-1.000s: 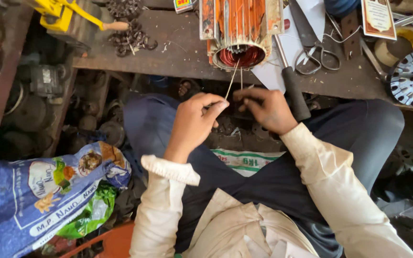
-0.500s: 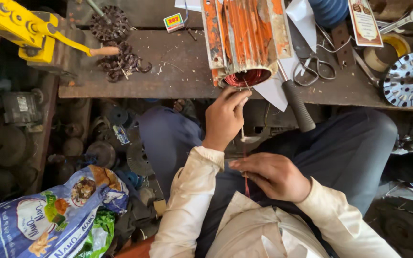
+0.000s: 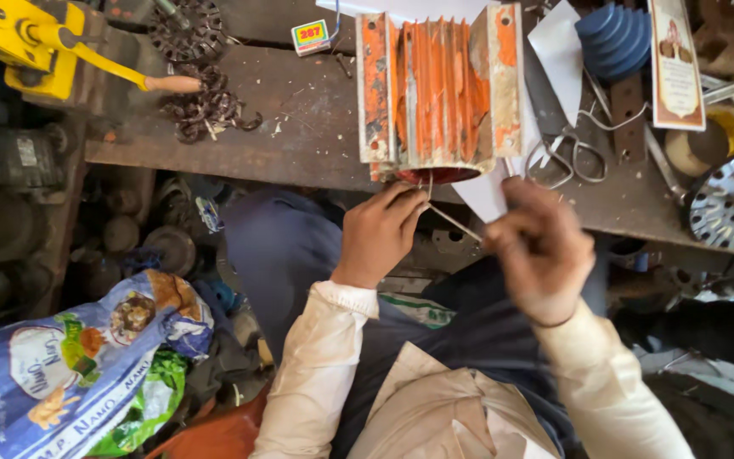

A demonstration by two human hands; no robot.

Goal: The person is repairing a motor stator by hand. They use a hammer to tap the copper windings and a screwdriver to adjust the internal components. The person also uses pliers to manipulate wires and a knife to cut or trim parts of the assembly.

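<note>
Since half a second ago, right hand [image 3: 541, 255] has risen from the lap to centre frame, pinching a thin wire [image 3: 454, 223] running diagonally up-left to left hand [image 3: 380, 234], whose grip pinches it beneath the orange motor housing [image 3: 439, 89] on the bench [image 3: 299, 127]. Blue printed sack [image 3: 70, 365] lies lower left.

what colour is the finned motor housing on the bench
Orange, worn and grimy, motor housing; the head view shows it.

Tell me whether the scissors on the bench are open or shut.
Cannot tell. The scissors lie flat on the workbench right of the orange motor housing; only the looped handles show clearly, the blades being hard to make out.
</note>
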